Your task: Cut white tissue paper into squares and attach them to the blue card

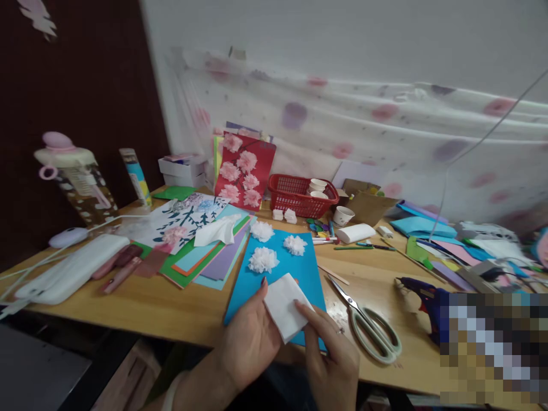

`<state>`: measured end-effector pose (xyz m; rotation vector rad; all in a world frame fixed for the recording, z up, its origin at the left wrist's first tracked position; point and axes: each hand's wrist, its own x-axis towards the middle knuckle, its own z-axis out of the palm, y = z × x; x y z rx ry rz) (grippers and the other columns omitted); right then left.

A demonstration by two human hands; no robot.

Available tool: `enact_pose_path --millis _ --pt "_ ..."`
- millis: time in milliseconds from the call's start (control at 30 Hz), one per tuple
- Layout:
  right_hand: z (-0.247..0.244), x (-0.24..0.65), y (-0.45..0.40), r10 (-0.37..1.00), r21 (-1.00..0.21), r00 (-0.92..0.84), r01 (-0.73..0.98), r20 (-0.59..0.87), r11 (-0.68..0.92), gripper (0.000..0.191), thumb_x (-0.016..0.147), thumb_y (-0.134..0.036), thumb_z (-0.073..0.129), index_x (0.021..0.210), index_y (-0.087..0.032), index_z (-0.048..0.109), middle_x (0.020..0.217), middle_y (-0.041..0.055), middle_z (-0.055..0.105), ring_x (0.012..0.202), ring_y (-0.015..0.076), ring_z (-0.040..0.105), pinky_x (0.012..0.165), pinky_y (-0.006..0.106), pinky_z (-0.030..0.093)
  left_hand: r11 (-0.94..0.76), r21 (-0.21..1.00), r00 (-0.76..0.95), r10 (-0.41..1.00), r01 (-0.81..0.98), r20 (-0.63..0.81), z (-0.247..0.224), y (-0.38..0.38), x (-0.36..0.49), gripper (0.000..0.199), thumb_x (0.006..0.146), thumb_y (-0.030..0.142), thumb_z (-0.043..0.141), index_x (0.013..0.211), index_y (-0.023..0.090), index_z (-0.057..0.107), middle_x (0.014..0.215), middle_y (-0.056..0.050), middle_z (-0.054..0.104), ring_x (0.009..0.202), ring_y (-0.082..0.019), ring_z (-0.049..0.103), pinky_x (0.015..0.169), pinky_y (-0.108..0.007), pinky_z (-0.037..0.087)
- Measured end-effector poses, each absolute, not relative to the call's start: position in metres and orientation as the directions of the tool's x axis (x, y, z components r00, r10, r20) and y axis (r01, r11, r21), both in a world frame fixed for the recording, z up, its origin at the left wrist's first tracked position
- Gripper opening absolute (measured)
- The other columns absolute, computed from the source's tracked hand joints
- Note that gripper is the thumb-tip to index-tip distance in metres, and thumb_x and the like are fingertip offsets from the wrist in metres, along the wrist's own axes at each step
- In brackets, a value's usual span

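A folded white tissue square (286, 305) is held between my two hands above the near part of a blue paper sheet (274, 237). My left hand (248, 337) supports its left side, with the thumb along the edge. At the right edge, my right hand (334, 348) grips it with the fingertips, index finger on top. Three ruffled white tissue flowers lie on the far half of the sheet: a left one (263, 260), a back one (262, 230) and a right one (295, 245). Beside the sheet rest scissors (372, 331) with pale green handles.
A blue glue gun (428, 302) lies at the right, beside a pixelated patch. Behind stand a red basket (299, 202) with paper cups and a red flower picture (244, 171). Coloured papers (218, 257), a white power strip (77, 268) and a bottle (81, 177) occupy the left.
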<state>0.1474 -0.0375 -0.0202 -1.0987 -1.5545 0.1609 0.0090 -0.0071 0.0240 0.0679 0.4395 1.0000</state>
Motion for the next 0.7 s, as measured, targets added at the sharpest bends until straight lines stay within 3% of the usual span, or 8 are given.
enact_pose_path --millis 167,300,367,467,567,700 --pt "-0.015 0.147 -0.037 0.673 -0.554 0.036 0.602 0.739 0.576 0.036 0.086 -0.007 0.055 0.109 -0.026 0.076 0.101 0.0069 0.077 0.089 0.0213 0.074 0.075 0.027 0.059 0.536 0.301 0.444 0.836 -0.789 -0.324 0.015 -0.007 0.006 0.032 0.100 0.030 0.042 0.113 0.010 0.064 0.115 -0.013 0.069 0.120 -0.025 0.058 0.104 -0.035 0.044" --pt "-0.021 0.150 -0.040 0.742 -0.639 0.053 0.552 0.668 0.536 0.033 0.087 -0.010 0.058 0.109 -0.027 0.076 0.105 0.0070 0.077 0.094 0.0238 0.073 0.078 0.030 0.059 0.487 0.378 0.416 0.872 -0.787 -0.258 0.008 -0.008 0.005 0.025 0.092 0.026 0.057 0.111 0.011 0.065 0.120 -0.012 0.068 0.122 -0.027 0.057 0.104 -0.036 0.043" --pt "-0.022 0.151 -0.042 0.805 -0.764 0.137 0.439 0.577 0.473 0.028 0.088 -0.018 0.060 0.110 -0.027 0.075 0.108 0.0071 0.077 0.095 0.0246 0.073 0.079 0.031 0.059 0.459 0.420 0.390 0.888 -0.783 -0.242 0.007 -0.009 0.005 0.028 0.089 0.029 0.061 0.112 0.012 0.065 0.120 -0.012 0.068 0.122 -0.028 0.057 0.104 -0.037 0.043" --pt "-0.018 0.149 -0.044 0.916 -0.938 0.204 0.083 0.345 0.335 0.034 0.089 -0.039 0.063 0.120 -0.025 0.067 0.108 0.0093 0.077 0.089 0.0258 0.074 0.073 0.034 0.060 0.394 0.513 0.341 0.919 -0.763 -0.199 0.010 -0.011 0.005 0.038 0.084 0.036 0.069 0.113 0.013 0.067 0.118 -0.013 0.070 0.121 -0.030 0.057 0.102 -0.040 0.043" --pt "-0.013 0.142 -0.043 0.988 -0.973 0.101 -0.189 0.114 0.132 0.040 0.078 -0.046 0.075 0.108 -0.022 0.066 0.088 0.0074 0.079 0.074 0.0238 0.073 0.066 0.032 0.059 0.370 0.572 0.336 0.926 -0.732 -0.169 0.015 -0.015 0.006 0.048 0.077 0.043 0.075 0.114 0.012 0.070 0.115 -0.015 0.071 0.117 -0.033 0.059 0.099 -0.041 0.044" --pt "-0.012 0.128 -0.042 0.996 -0.955 0.076 -0.298 -0.036 -0.011 0.037 0.062 -0.036 0.089 0.088 -0.018 0.068 0.071 0.0029 0.075 0.063 0.0194 0.069 0.058 0.025 0.054 0.367 0.659 0.362 0.920 -0.657 -0.151 0.020 -0.021 0.005 0.057 0.075 0.049 0.077 0.119 0.014 0.069 0.113 -0.015 0.072 0.112 -0.033 0.062 0.095 -0.041 0.046"
